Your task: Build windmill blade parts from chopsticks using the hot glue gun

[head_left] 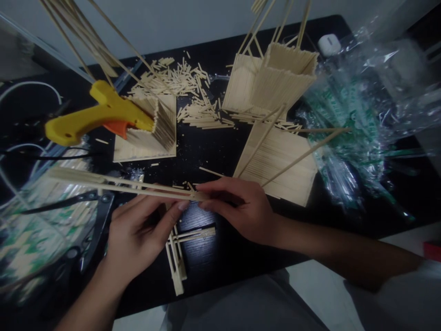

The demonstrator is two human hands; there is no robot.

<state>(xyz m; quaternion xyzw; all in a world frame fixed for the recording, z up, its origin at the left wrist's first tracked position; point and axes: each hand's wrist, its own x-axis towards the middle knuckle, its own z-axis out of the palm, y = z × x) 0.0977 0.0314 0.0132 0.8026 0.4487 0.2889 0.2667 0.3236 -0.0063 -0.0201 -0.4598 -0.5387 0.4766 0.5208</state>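
Between my two hands lies a long, narrow frame of joined wooden sticks (120, 186), held level above the dark table. My left hand (141, 227) grips it from below near the middle, thumb and fingers closed. At its right end, my right hand (241, 204) pinches the tip between thumb and fingers. Below my hands, a smaller assembly of glued sticks (176, 271) rests on the table. Farther back, a yellow glue gun (99, 115) with an orange trigger leans with its nozzle in a stick-walled box (163, 124) on a square wooden base.
Cut stick pieces (179, 78) are heaped at the back. A taller stick box (285, 78) and a flat stick panel (282, 161) sit right of centre. Plastic wrappers (354, 115) cover the right side. Black-handled pliers (98, 216) and wrapped chopsticks (37, 230) lie at left. A white earbud case (330, 45) stands behind.
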